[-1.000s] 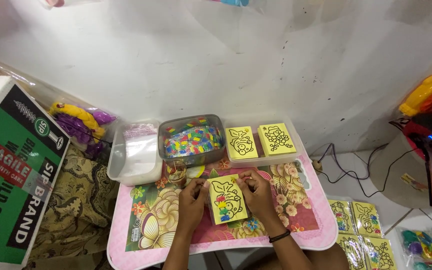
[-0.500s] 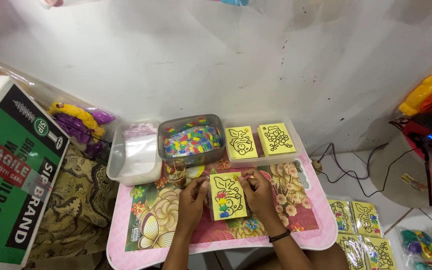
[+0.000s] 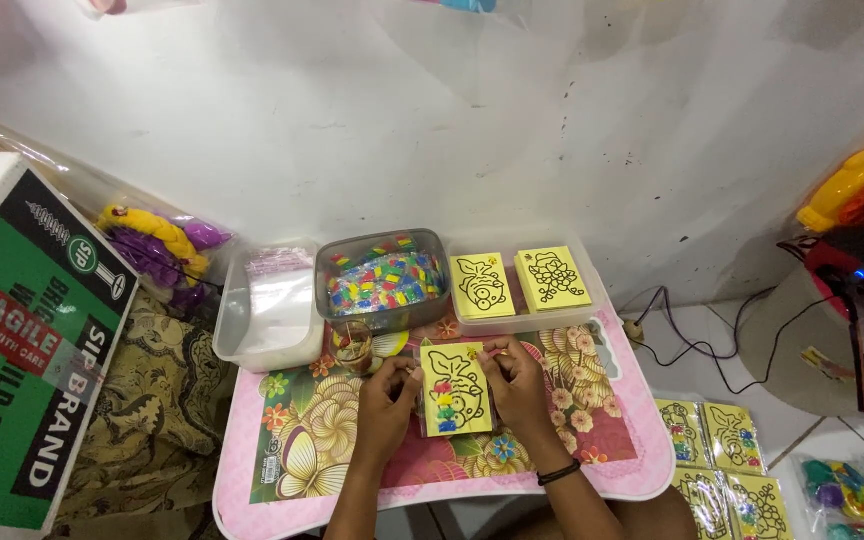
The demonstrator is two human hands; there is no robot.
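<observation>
A yellow card with a black outline drawing and a few coloured patches lies on a small pink floral table. My left hand rests at the card's left edge, fingers curled against it. My right hand is at its right edge, with thumb and finger pinched near the top corner on something too small to make out. A grey tub full of small coloured packets stands just behind the card.
A clear tray holds two more yellow outline cards. A white lidded box sits at the back left, a small glass cup in front. A large green carton stands left; more cards lie on the floor right.
The card has shifted slightly away from me on the table, and both hands moved with it. Nothing else has changed.
</observation>
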